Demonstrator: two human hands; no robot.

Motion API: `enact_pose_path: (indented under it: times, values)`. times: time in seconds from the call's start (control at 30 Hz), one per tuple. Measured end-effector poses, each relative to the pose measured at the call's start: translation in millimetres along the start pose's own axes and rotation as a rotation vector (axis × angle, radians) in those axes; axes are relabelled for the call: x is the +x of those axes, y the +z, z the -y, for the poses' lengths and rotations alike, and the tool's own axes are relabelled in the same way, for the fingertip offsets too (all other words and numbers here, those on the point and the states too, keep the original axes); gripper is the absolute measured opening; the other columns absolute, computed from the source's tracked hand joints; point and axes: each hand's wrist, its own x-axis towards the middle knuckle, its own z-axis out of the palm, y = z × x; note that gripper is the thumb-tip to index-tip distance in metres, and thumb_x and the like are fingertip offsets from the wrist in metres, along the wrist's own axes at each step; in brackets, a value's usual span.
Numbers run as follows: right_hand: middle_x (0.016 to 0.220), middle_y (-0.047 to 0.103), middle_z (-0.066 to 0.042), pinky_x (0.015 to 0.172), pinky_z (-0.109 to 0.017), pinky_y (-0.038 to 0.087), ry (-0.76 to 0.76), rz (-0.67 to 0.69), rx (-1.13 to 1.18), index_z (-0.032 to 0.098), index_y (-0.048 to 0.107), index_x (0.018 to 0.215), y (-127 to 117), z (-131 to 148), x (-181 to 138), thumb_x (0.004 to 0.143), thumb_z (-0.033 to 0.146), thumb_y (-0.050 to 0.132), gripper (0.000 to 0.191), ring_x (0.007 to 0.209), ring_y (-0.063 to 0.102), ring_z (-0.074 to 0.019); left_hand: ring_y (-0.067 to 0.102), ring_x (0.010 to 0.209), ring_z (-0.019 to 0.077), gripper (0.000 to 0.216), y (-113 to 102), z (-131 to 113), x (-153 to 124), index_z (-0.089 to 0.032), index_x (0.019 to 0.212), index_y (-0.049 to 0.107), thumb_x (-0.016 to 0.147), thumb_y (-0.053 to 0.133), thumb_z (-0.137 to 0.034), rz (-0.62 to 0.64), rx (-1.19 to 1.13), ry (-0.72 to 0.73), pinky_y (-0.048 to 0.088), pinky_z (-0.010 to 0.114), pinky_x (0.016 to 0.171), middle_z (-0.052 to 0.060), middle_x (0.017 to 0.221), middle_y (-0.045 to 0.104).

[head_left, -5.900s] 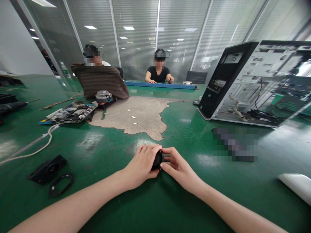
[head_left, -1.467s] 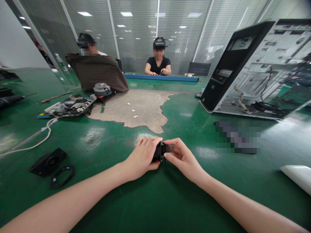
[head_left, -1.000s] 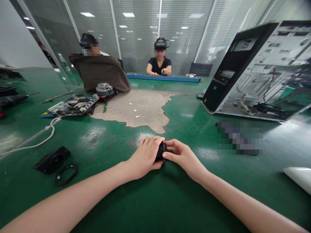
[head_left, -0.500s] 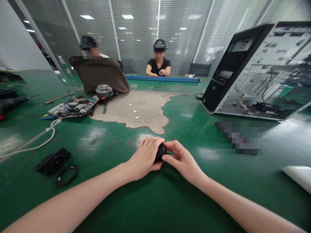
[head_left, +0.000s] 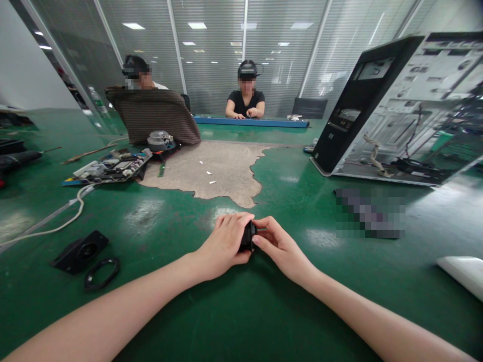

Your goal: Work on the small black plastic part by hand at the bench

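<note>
— Hands: two, left hand (head_left: 222,244) and right hand (head_left: 281,245), both clasping one small black part (head_left: 248,236) between their fingertips.
— Beyond the fingers?
— One green table (head_left: 241,311), one open computer case (head_left: 400,108), two seated people, glass walls.

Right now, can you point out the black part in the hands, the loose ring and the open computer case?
Black part (head_left: 249,236), head view: the sliver showing between both hands.
Ring (head_left: 101,267), head view: its near rim.
Computer case (head_left: 354,100), head view: its black front panel.
</note>
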Motion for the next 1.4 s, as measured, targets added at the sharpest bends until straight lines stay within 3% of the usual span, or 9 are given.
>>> enact_pose_path:
  times: [0.13,0.3,0.43,0.67,0.93,1.03,1.2,1.4]
  values:
    - [0.097,0.052,-0.001,0.083,-0.03,0.047,-0.028,0.012,0.017,0.025,0.044,0.099,0.5,-1.0,-2.4,0.08,0.025,0.053,0.021,0.094,0.055,-0.0139,0.041,0.111,0.026,0.065,0.4,0.6,-0.2,-0.018,0.124,0.021,0.069,0.057,-0.017,0.001,-0.009,-0.007,0.032,0.045,0.09,0.013,0.119,0.044]
    - [0.092,0.052,0.0,0.075,-0.028,0.05,-0.006,-0.026,0.002,0.024,0.045,0.091,1.6,-0.5,-1.8,0.08,0.029,0.052,0.013,0.085,0.055,-0.0126,0.041,0.111,0.0263,0.064,-0.3,0.1,-0.6,-0.018,0.125,0.021,0.071,0.056,-0.017,-0.002,0.0,0.008,0.032,0.045,0.09,0.013,0.119,0.044]
    - [0.099,0.051,-0.002,0.081,-0.031,0.047,0.021,-0.043,-0.015,0.023,0.045,0.097,1.6,1.0,0.4,0.079,0.027,0.054,0.021,0.089,0.054,-0.0139,0.041,0.111,0.0261,0.064,-1.6,-0.3,-0.7,-0.017,0.125,0.021,0.071,0.056,-0.017,0.012,0.004,0.015,0.032,0.044,0.09,0.014,0.12,0.044]
    - [0.093,0.053,-0.001,0.082,-0.032,0.048,0.007,0.031,0.045,0.024,0.044,0.094,-0.9,2.0,-2.8,0.076,0.027,0.059,0.024,0.092,0.055,-0.0145,0.041,0.111,0.0258,0.065,-2.5,0.0,-0.7,-0.017,0.124,0.021,0.069,0.056,-0.015,0.018,0.003,0.018,0.032,0.044,0.09,0.013,0.12,0.044]
    - [0.092,0.052,0.0,0.077,-0.03,0.049,0.021,-0.042,0.008,0.023,0.046,0.092,1.3,1.4,0.3,0.078,0.03,0.055,0.018,0.085,0.056,-0.0131,0.04,0.111,0.026,0.064,-0.4,0.7,-0.8,-0.018,0.125,0.021,0.071,0.056,-0.017,-0.001,0.004,0.026,0.032,0.044,0.09,0.013,0.12,0.044]
    - [0.099,0.053,-0.002,0.081,-0.032,0.047,0.035,-0.029,-0.002,0.022,0.046,0.098,0.8,2.5,0.3,0.078,0.029,0.054,0.022,0.089,0.056,-0.0144,0.04,0.111,0.0256,0.064,-1.3,0.4,-1.1,-0.017,0.124,0.021,0.071,0.057,-0.017,0.011,0.009,0.024,0.031,0.043,0.091,0.013,0.12,0.043]
    - [0.094,0.053,0.0,0.079,-0.03,0.049,0.019,0.043,0.035,0.024,0.045,0.096,-1.7,4.6,-3.2,0.077,0.027,0.057,0.023,0.088,0.056,-0.0135,0.04,0.111,0.0255,0.065,-2.7,-0.1,-1.5,-0.018,0.125,0.02,0.07,0.057,-0.016,0.022,0.002,0.019,0.03,0.043,0.091,0.012,0.121,0.043]
    - [0.09,0.05,0.001,0.072,-0.027,0.05,-0.017,-0.019,0.027,0.023,0.046,0.09,0.5,1.5,-1.7,0.079,0.029,0.054,0.014,0.083,0.054,-0.012,0.04,0.111,0.0249,0.063,-1.5,0.8,-1.6,-0.017,0.124,0.021,0.072,0.056,-0.017,0.005,0.006,0.029,0.03,0.043,0.091,0.013,0.12,0.043]
